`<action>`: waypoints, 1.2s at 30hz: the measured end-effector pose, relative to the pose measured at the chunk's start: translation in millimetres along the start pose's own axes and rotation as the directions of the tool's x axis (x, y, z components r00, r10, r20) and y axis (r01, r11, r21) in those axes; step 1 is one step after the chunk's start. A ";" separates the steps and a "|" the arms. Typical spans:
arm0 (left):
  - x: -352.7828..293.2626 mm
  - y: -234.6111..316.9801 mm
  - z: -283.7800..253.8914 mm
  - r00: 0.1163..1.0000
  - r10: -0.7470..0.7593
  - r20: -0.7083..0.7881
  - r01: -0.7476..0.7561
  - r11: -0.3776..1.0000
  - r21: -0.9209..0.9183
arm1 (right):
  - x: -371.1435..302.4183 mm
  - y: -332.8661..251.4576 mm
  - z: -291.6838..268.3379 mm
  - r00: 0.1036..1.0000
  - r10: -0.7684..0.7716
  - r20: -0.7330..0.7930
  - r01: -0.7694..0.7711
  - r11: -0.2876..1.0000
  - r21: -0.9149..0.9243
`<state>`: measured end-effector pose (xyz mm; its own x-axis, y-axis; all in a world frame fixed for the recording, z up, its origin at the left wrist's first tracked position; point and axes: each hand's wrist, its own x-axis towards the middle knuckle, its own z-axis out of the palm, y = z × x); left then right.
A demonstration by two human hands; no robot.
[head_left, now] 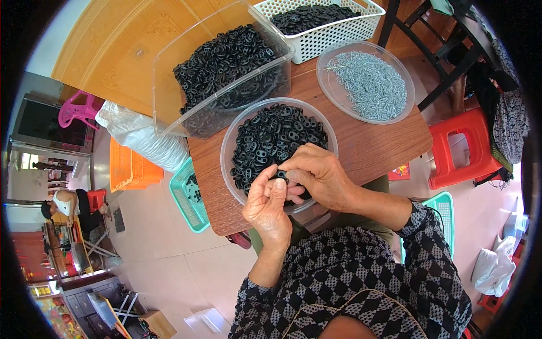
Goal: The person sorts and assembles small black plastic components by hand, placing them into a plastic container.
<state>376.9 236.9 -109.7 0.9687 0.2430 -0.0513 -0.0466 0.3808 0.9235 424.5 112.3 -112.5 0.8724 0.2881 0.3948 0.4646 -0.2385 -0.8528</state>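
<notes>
Over the round clear tub [226,148], my left hand [270,204] pinches a small black plastic piece [280,175] between thumb and fingers. From the other side, the closed fingertips of my right hand [322,174] meet on the same piece. Fingers cover much of it, and whether a screw sits in it I cannot make out. Many loose black two-holed plastic pieces [271,135] fill the tub below both hands. Beyond it, to the right, a shallow round dish [411,90] holds a heap of small silvery screws [367,82].
A clear box [226,104] of black pieces and a white perforated basket [333,37] stand behind on the brown table [372,150]. Green baskets [189,212], an orange crate [127,166] and a red stool [460,147] surround it. Another person [68,203] sits far left.
</notes>
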 end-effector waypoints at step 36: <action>1.9 -4.4 -8.9 0.999 -0.046 -0.030 0.043 0.996 -0.076 | -9.4 -1.4 4.2 0.985 -0.159 -0.069 0.149 0.980 -0.130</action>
<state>376.8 243.6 -117.2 0.9621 0.2518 -0.1049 -0.0229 0.4578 0.8888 415.0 113.8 -116.5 0.7959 0.2572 0.5480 0.6051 -0.3113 -0.7327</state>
